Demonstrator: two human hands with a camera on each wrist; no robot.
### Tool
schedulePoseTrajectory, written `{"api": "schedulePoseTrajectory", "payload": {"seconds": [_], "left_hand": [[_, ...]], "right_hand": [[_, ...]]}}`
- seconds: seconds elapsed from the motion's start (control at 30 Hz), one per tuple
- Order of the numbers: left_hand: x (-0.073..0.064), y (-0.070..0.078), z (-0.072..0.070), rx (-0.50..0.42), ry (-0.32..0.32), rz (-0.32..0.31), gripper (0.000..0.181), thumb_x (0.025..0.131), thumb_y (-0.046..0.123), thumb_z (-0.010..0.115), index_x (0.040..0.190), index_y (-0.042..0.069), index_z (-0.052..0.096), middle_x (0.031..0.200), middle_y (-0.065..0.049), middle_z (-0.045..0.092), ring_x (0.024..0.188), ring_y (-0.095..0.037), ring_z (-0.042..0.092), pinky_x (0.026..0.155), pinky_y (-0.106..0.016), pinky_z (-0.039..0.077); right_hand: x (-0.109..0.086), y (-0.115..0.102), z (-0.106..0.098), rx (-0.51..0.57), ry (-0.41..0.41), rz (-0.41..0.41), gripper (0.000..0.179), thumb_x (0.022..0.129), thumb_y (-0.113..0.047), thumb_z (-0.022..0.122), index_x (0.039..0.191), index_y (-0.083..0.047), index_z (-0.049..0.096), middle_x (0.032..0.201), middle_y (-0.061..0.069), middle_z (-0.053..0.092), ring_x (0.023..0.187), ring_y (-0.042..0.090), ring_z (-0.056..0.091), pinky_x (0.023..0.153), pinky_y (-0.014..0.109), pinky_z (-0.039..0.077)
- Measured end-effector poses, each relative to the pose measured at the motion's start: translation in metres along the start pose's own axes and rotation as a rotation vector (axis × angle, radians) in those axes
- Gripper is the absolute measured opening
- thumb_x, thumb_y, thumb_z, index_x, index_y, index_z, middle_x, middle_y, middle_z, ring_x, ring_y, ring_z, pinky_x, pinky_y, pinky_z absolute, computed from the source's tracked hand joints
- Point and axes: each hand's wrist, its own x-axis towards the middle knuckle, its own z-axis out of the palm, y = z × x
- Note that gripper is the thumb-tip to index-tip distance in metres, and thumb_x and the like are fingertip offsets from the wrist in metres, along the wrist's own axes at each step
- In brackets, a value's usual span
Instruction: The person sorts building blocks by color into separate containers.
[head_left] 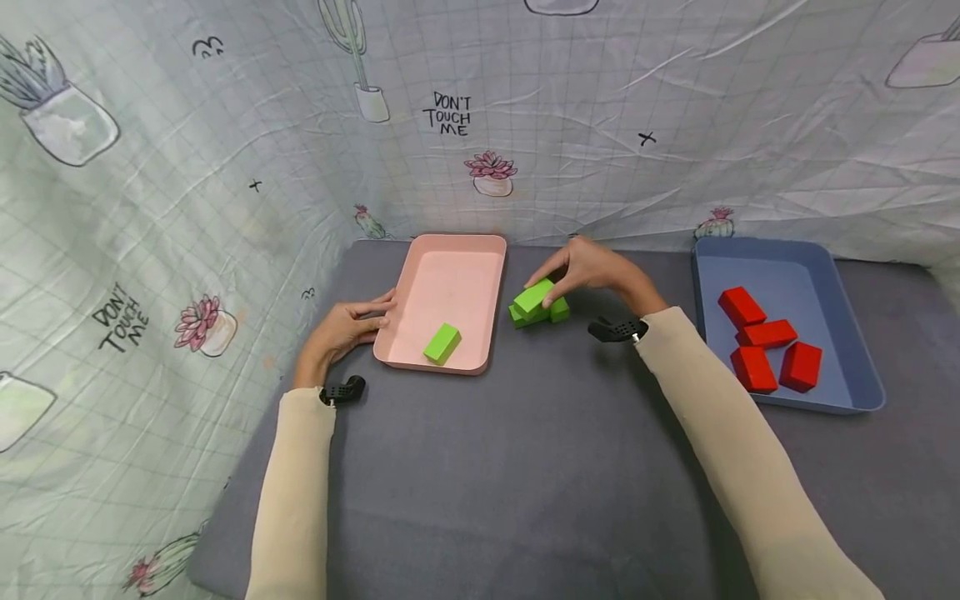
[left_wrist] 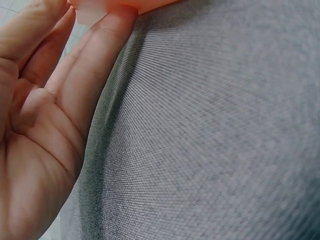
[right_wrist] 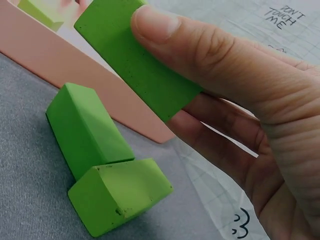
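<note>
My right hand [head_left: 592,265] pinches a green block [head_left: 534,296] between thumb and fingers. It is held above two other green blocks, one of them a darker block [right_wrist: 87,127] and the other a lighter block [right_wrist: 120,195] touching its end. Both lie on the table right of a pink tray [head_left: 453,275]. At that tray's left side, my left hand [head_left: 343,332] holds the rim with thumb and fingers; the left wrist view shows only a strip of the tray there. One green block [head_left: 442,343] lies inside the pink tray, near its front.
To the right stands a blue tray [head_left: 798,279] with several red blocks, such as one red block [head_left: 801,367]. Grey cloth covers the table [head_left: 480,475]. A patterned curtain [head_left: 585,183] hangs along the back and left.
</note>
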Motion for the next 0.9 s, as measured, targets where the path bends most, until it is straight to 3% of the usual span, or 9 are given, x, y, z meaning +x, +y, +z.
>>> {"api": "schedulePoseTrajectory", "payload": {"seconds": [0.47,0.73,0.9], "left_hand": [[-0.001,0.001,0.001,0.0,0.005,0.014,0.052,0.097,0.003,0.067,0.145,-0.004,0.051,0.163,-0.002,0.034,0.144,-0.019,0.042,0.089,-0.028,0.058],[-0.007,0.01,0.006,-0.013,0.008,-0.01,0.052,0.098,-0.002,0.064,0.146,-0.008,0.047,0.164,-0.003,0.032,0.145,-0.021,0.04,0.089,-0.028,0.058],[-0.005,0.009,0.007,-0.026,0.014,-0.019,0.05,0.098,-0.003,0.063,0.145,-0.007,0.048,0.163,-0.003,0.033,0.143,-0.02,0.043,0.088,-0.028,0.058]], "right_hand": [[0.008,-0.009,0.007,-0.019,-0.013,0.018,0.032,0.077,-0.005,0.089,0.108,-0.002,0.08,0.101,0.014,0.077,0.076,0.01,0.061,0.068,0.019,0.047],[0.012,-0.02,0.009,-0.04,-0.02,-0.03,0.031,0.077,-0.005,0.088,0.108,-0.002,0.08,0.097,0.015,0.078,0.071,0.012,0.057,0.064,0.019,0.044],[0.013,-0.022,0.01,-0.029,-0.03,-0.045,0.031,0.078,-0.004,0.087,0.107,-0.001,0.08,0.097,0.016,0.077,0.074,0.021,0.062,0.064,0.019,0.046]]}}
